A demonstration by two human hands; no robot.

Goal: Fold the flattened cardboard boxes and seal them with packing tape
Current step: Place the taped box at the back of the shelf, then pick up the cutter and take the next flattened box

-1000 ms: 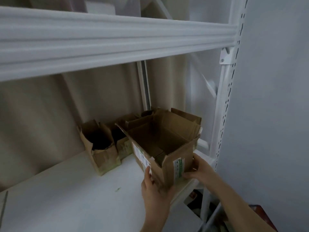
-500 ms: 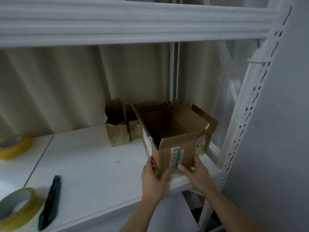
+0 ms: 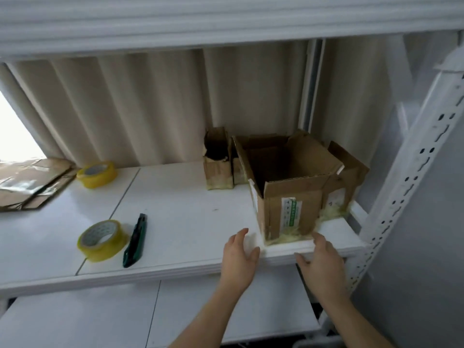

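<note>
An open-topped brown cardboard box [image 3: 291, 197] with a green-and-white label stands at the right end of the white shelf [image 3: 180, 217], its bottom sealed with yellowish tape. My left hand [image 3: 239, 257] hovers just off its near-left corner, fingers relaxed, holding nothing. My right hand [image 3: 320, 259] hangs just below its near-right corner, over the shelf's front edge, also empty. Behind it stand two smaller open boxes [image 3: 217, 162] and another box [image 3: 344, 179] to its right. A flattened cardboard box [image 3: 27, 182] lies at far left.
Two rolls of yellow packing tape sit on the shelf, one near the front [image 3: 101, 239] and one further back [image 3: 96, 173]. A green utility knife [image 3: 135, 241] lies beside the near roll. A perforated white upright [image 3: 411, 156] stands at right; a shelf beam hangs overhead.
Both hands have let go of the open box and drawn back toward the shelf's front edge. The view has swung left and down, bringing the tape rolls, knife and flat cardboard into sight.
</note>
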